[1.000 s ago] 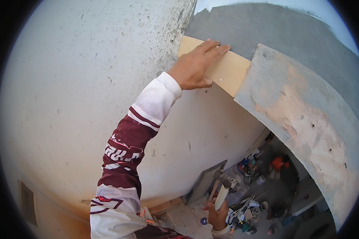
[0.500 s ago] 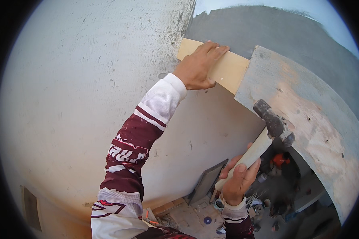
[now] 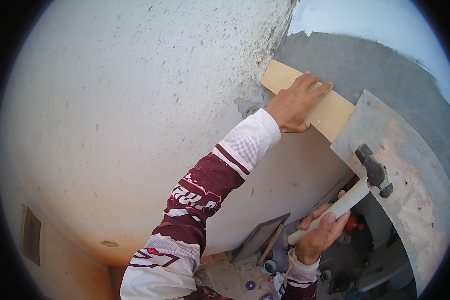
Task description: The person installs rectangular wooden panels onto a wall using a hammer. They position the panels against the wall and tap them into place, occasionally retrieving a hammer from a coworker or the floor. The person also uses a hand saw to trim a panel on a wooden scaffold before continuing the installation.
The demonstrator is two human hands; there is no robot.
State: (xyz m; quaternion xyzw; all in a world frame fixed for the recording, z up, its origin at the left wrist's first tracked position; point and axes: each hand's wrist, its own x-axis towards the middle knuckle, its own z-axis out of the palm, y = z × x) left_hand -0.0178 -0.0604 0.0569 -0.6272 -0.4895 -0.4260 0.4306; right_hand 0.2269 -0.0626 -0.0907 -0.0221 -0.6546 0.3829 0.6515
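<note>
My left hand (image 3: 295, 107) grips a short, pale wooden board (image 3: 334, 114) high up, fingers over its upper face and thumb at its lower edge. The board's left end meets the white wall, and its right end touches a weathered grey board (image 3: 400, 155) with a worn, pinkish-tan patch. Lower and to the right, my right hand (image 3: 322, 235) is closed around the pale handle of a hammer (image 3: 372, 170). The dark metal head is raised in front of the weathered board; whether they touch I cannot tell.
A white wall (image 3: 135, 110) with dark specks and chipped plaster fills the left. Grey plaster (image 3: 350, 62) lies beyond the boards. Far below, a dark panel (image 3: 260, 237) leans on the wall near a bucket (image 3: 269, 267) and a small blue disc (image 3: 250, 285) on the floor.
The view has shifted, so both boards, my hands and the hammer appear farther right and lower. My left hand stays on the pale board, and my right hand keeps the hammer.
</note>
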